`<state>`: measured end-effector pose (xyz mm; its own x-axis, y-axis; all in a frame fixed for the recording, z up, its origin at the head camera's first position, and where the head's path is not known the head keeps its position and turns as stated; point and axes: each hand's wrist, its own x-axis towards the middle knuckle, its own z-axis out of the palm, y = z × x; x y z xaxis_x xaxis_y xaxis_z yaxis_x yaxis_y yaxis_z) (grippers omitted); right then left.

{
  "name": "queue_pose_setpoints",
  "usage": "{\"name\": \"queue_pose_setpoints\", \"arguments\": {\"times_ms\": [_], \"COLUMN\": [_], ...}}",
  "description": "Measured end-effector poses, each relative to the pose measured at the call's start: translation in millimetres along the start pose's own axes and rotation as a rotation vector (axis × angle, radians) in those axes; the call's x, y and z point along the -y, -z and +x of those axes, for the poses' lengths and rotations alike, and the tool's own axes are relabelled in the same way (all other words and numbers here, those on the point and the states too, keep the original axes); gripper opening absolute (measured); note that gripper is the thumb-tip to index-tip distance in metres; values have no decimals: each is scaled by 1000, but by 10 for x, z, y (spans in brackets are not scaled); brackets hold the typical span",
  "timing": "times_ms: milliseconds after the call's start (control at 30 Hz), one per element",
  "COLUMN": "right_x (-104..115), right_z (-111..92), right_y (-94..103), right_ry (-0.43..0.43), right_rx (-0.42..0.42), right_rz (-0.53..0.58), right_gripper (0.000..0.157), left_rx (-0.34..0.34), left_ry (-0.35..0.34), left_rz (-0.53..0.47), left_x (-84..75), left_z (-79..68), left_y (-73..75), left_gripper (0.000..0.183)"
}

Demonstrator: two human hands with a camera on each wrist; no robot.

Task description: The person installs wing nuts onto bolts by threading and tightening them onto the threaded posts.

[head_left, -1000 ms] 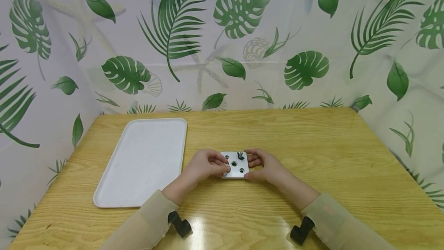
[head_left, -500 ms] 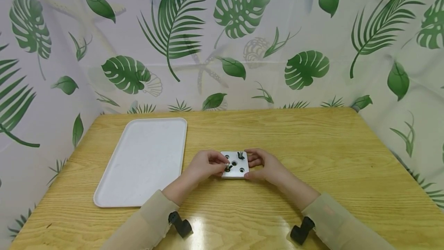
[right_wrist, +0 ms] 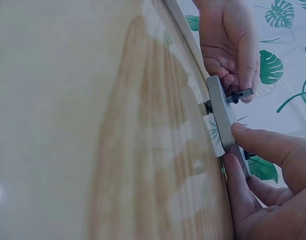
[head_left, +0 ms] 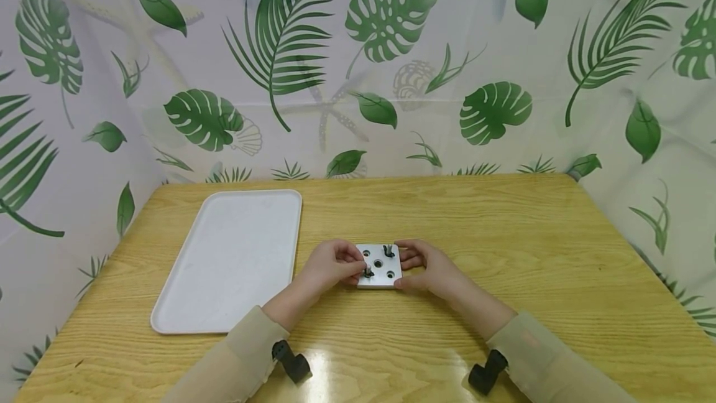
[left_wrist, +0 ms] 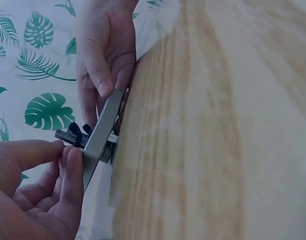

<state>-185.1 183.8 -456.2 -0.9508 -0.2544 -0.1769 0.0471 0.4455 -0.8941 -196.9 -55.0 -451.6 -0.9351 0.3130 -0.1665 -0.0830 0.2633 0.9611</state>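
Note:
A square silvery metal plate (head_left: 378, 281) with several holes lies between the two hands. Threaded bolts stand up through its near left and far right corners, each with a black wing nut: the near left wing nut (head_left: 368, 273) and the far right wing nut (head_left: 389, 254). With thumb and forefinger, my left hand (head_left: 333, 265) pinches at the near left wing nut, below the bolt's threaded end (left_wrist: 63, 135). My right hand (head_left: 431, 269) grips the plate's right edge, thumb over the edge and fingers beneath. Under the plate, a bolt head (right_wrist: 208, 107) shows in the right wrist view.
To the left on the wooden table (head_left: 481, 222) lies a white rectangular tray (head_left: 235, 247), close to the left forearm. A leaf-print cloth (head_left: 335, 67) hangs around the table's back and sides. Black camera mounts (head_left: 291, 362) sit on both sleeves.
My left thumb and forefinger drew back from the near left bolt, baring its wing nut, then came onto the nut again. My right hand and the plate have stayed in place.

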Motion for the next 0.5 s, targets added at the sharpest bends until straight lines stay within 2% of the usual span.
{"name": "queue_pose_setpoints", "arguments": {"times_ms": [267, 367, 500], "right_x": [27, 24, 15], "right_z": [-22, -18, -12], "right_y": [4, 0, -6], "right_ry": [-1, -11, -8], "right_rx": [0, -2, 1], "right_rz": [5, 8, 4], "right_gripper": [81, 80, 80], "left_rx": [21, 40, 54], "left_ry": [19, 0, -48], "left_rz": [-26, -11, 60], "left_x": [0, -3, -8], "left_z": [2, -4, -15], "left_y": [-1, 10, 32], "left_gripper": [14, 17, 22]}}
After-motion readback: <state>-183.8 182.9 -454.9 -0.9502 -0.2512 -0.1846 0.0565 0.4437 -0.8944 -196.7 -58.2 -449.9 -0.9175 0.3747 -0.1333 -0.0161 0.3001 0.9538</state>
